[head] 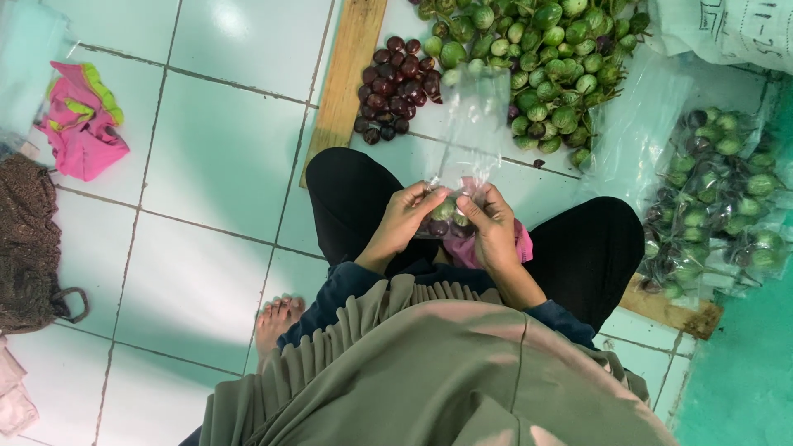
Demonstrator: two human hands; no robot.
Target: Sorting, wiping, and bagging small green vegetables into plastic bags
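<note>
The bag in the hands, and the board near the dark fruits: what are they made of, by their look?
The bag looks like thin clear plastic film: the floor shows through it, and it wrinkles and shines. The board looks like bare, unpainted wood: pale tan, matte, with long grain lines. Both hands, left hand and right hand, pinch the bag.

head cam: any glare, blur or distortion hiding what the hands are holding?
Head view: soft glare patches on the floor tiles; the clear plastic bag reflects light, hazing the produce behind; left hand and right hand reasonably sharp; edges bend slightly from the wide lens.
</note>
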